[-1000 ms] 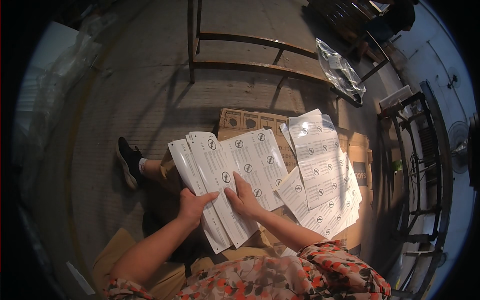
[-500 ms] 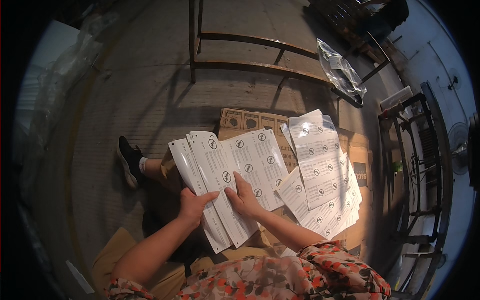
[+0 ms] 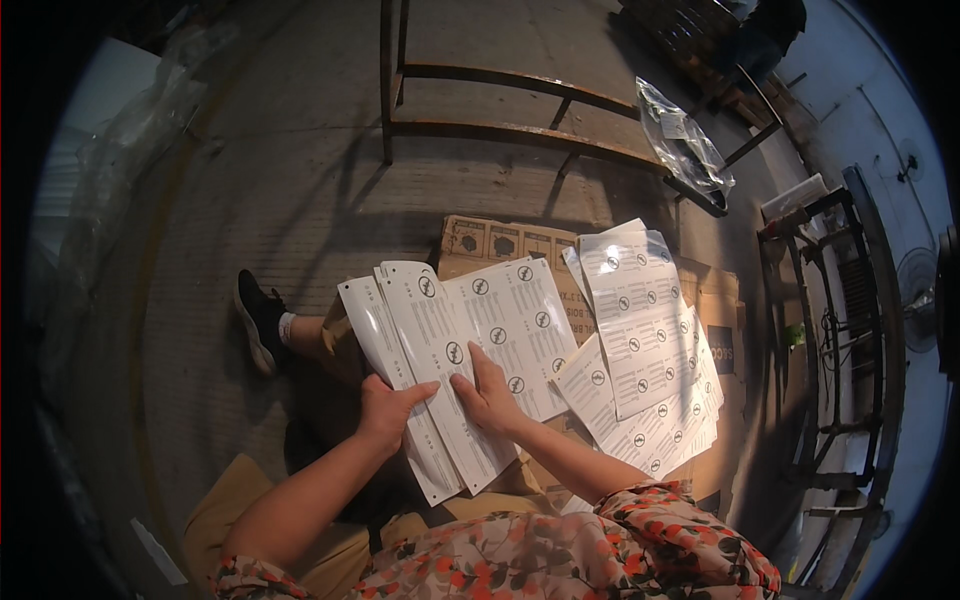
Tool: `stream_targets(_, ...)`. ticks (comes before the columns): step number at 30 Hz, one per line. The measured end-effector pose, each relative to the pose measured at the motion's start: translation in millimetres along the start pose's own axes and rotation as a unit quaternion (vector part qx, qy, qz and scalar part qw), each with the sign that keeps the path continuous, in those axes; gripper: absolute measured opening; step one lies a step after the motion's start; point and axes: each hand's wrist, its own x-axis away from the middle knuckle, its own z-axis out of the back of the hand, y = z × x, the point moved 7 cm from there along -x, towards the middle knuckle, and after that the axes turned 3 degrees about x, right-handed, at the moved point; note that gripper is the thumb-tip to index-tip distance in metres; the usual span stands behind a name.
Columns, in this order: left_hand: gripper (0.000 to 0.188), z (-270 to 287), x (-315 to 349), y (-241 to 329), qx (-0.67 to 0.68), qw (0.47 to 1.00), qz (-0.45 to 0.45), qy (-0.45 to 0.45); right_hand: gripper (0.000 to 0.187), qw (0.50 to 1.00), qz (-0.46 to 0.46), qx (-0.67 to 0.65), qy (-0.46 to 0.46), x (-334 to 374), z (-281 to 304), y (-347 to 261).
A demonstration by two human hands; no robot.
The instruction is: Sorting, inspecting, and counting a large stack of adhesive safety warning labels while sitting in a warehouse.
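Observation:
A stack of white printed sheets point(image 3: 520, 310) with round black symbols and small dark corner holes rests over my lap and the box's left part. My left hand point(image 3: 392, 412) grips the left edge of the stack, thumb on top and the other fingers hidden underneath. On the middle of the sheets sits my right hand point(image 3: 488, 395). Its thumb and index finger show over the paper near the edge of an overlapping strip; its remaining fingers are mostly hidden. To the right, a looser pile of similar sheets point(image 3: 640, 330) lies fanned out.
A brown cardboard box point(image 3: 505, 240) with printed drawings lies under the sheets. Beyond it stands a rusty metal frame point(image 3: 520, 135), with a clear plastic bag point(image 3: 680, 135) hanging at its right end. A dark metal rack point(image 3: 835, 350) and a fan point(image 3: 917, 280) are at the right.
Both hands and the sheets stay practically in place. The person at the far upper right has shifted slightly.

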Motion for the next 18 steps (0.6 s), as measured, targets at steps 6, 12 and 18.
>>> stream_targets(6,0.032,-0.6,0.2,0.1,-0.001,1.000,-0.001,-0.003,0.069,1.000,0.006,0.005,0.004,0.6,0.9,-1.1)
stream_targets(12,0.031,-0.8,-0.4,0.4,0.006,1.000,-0.008,-0.005,0.069,1.000,0.003,0.007,0.002,0.5,0.5,-0.3)
stream_targets(18,0.032,-0.2,-0.7,0.0,-0.001,1.000,-0.009,-0.003,0.069,1.000,0.008,0.001,0.003,-0.4,0.7,0.7)
